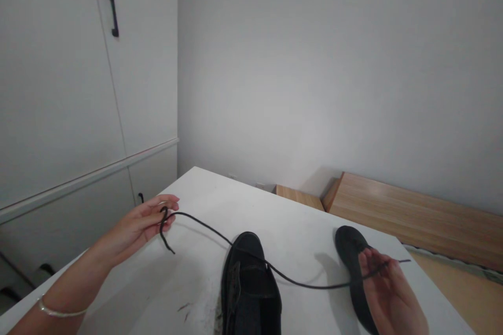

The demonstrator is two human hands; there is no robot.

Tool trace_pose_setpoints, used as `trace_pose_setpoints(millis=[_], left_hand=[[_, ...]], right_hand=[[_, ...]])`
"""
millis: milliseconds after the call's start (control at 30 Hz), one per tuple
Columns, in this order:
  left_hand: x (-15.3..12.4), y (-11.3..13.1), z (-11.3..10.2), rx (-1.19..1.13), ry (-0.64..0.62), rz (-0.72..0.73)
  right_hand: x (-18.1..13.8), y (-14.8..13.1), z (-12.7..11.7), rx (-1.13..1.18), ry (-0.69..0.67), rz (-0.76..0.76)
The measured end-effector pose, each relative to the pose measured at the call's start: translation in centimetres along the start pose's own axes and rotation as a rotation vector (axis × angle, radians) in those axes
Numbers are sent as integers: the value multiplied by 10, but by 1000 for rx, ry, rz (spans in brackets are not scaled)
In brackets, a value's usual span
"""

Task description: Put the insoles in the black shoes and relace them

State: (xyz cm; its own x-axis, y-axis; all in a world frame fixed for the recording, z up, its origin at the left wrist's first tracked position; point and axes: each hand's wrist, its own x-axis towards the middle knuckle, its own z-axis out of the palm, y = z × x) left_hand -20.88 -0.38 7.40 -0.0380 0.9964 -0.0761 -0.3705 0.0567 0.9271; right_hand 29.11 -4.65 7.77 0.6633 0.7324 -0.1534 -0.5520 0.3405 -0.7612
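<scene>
A black shoe [249,288] stands on the white table [204,193], toe pointing away from me. A black shoelace [220,235] stretches above it from hand to hand. My left hand [143,225] pinches one end of the lace, with the tip hanging below the fingers. My right hand [387,293] pinches the other end, palm up, the tip poking out to the right. A black insole [351,267] lies on the table just behind and under my right hand.
White cupboard doors with a black handle [112,10] stand on the left. A wooden bed frame [412,214] runs along the grey wall at the right, beyond the table's far edge. A silver bracelet [58,311] is on my left wrist.
</scene>
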Motion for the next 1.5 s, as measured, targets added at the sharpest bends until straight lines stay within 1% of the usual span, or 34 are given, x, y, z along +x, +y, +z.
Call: trace_pose_setpoints(millis=[100,167,267,333,400,500,567,633,700,767,833,900,967,1033,1100,1133,1167,1233,1300,1367,1500], left_hand=[[-5,5,-3,-61,29,-17],[-5,6,-5,-80,78,-28],[-1,4,-9,-92,198,-20],[2,4,-13,-112,286,-5],[4,8,-19,-140,348,-6],[5,16,-28,-186,379,-16],[7,20,-31,-201,412,7],[9,21,-29,-182,468,56],[10,20,-21,-130,492,113],[7,17,-9,-46,443,158],[1,12,5,68,343,181],[-7,4,21,172,256,191],[-16,-7,35,310,151,197],[-23,-19,47,558,-27,217],[-29,-29,57,865,-212,258],[-32,-33,62,992,-275,285],[-34,-38,65,1076,-312,309],[-38,-45,72,1179,-357,350],[-41,-52,77,1234,-403,387],[-44,-57,82,1283,-427,421],[-47,-62,91,1382,-433,454]], right_hand=[[-3,-3,-1,-22,-44,-50],[-4,-2,-2,-26,-90,-73],[-2,0,-5,-42,-157,-99],[-1,-2,-9,-97,-183,-169],[0,-5,-13,-157,-159,-281],[1,-10,-18,-215,-106,-479],[0,-10,-19,-242,-92,-597],[0,-6,-19,-275,-79,-654],[-2,2,-18,-350,-60,-628],[-5,11,-17,-494,-64,-557],[-11,23,-13,-689,-136,-515],[-21,37,-4,-847,-311,-499],[-32,52,6,-937,-550,-452],[-42,67,16,-990,-762,-387],[-49,79,22,-1049,-888,-352],[-52,83,23,-1076,-923,-343],[-53,86,23,-1097,-948,-335],[-55,90,22,-1119,-984,-316],[-56,91,21,-1122,-1003,-310],[-57,92,22,-1125,-1008,-318],[-61,90,26,-1151,-1005,-340]])
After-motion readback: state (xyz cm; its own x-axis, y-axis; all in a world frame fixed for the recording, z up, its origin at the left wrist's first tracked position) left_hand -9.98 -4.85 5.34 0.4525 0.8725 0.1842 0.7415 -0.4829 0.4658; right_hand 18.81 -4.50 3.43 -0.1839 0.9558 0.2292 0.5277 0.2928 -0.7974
